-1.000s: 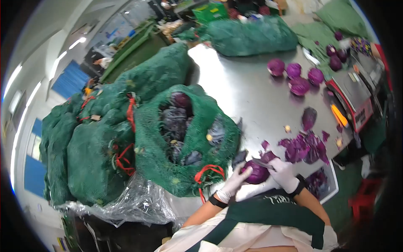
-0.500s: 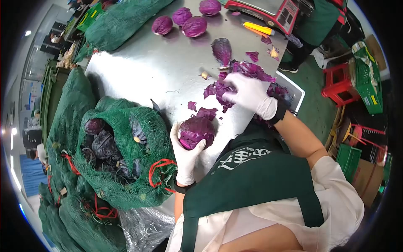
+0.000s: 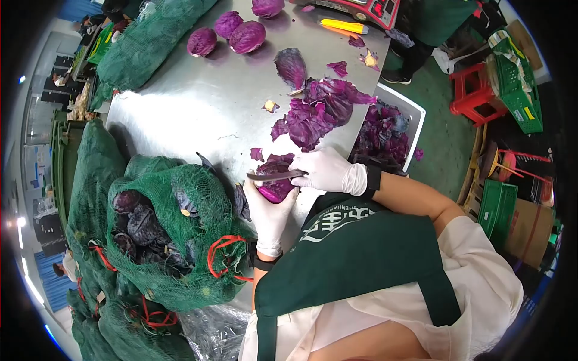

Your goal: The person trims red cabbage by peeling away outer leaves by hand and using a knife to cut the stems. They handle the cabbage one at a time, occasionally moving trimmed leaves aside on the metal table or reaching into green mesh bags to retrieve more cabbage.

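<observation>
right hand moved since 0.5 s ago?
Yes. The right hand came off the leaf pile and back toward the body, now holding a knife on the cabbage in the left hand.

Four cabbages (image 3: 247,37) lie at the counter's (image 3: 198,114) far edge; one cabbage (image 3: 276,188) at the near edge. One knife (image 3: 274,175), one yellow tool (image 3: 343,26), one bin (image 3: 421,114), one open sack (image 3: 198,265).

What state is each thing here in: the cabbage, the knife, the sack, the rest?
red cabbage, held in the left hand, under the knife
knife, gripped in the right hand, blade across the cabbage
green net sack, open, filled with dark cabbages
leaf pile, loose on the steel table
white bin, holds purple leaf scraps
three far cabbages, whole, lying on the table
</observation>
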A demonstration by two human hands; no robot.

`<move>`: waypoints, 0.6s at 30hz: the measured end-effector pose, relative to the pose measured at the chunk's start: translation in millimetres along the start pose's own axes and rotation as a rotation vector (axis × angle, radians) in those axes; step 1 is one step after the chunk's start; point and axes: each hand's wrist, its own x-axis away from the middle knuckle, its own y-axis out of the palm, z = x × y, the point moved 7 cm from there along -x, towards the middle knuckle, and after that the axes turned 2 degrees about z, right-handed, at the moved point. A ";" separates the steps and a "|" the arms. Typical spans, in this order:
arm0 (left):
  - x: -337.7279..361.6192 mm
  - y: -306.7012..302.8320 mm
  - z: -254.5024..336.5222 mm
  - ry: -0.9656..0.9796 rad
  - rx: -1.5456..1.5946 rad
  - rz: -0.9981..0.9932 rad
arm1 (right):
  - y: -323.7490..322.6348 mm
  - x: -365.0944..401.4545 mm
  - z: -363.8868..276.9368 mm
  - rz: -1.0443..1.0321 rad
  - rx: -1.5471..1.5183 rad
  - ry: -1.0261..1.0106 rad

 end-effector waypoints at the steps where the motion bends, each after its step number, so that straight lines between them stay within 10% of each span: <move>1: -0.7 -0.4 2.2 0.001 -0.053 0.014 | 1.8 1.3 3.4 0.039 -0.001 0.000; 18: 3.8 17.1 14.5 0.024 -0.304 0.047 | -2.1 4.5 -5.5 -0.004 0.205 0.082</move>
